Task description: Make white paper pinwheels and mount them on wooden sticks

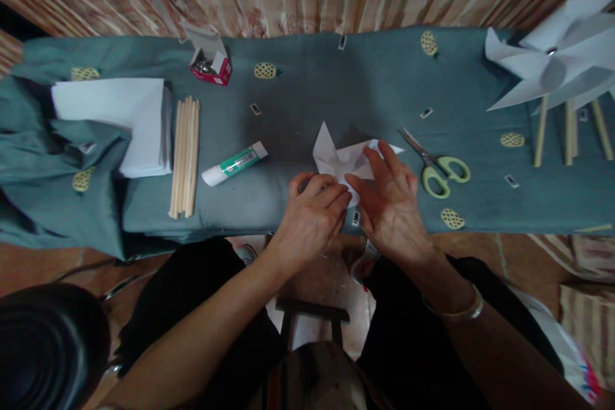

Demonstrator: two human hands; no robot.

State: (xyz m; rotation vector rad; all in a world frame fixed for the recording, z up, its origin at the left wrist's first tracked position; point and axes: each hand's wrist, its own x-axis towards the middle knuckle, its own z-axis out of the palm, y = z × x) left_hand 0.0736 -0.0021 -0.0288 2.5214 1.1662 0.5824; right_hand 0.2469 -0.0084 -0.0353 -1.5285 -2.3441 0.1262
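Note:
A white paper pinwheel (356, 155) with folded blades lies near the table's front edge, between both hands. My left hand (314, 214) is closed on its lower left part, fingers bent over the paper. From the other side my right hand (394, 205) reaches over it, thumb near the pinwheel's middle and fingers curled onto the right blade. Part of the paper is hidden beneath the fingers. Just right of that hand lie green-handled scissors (435, 166), blades slightly apart. A glue stick (234, 163) with a green label rests to the left.
Wooden sticks (185, 157) lie bundled beside a stack of white paper (147, 134). Behind them stands an open red box (211, 67) of small metal pieces. Finished pinwheels (552, 54) on sticks lie at the right. A green pineapple-print cloth (307, 96) covers the table.

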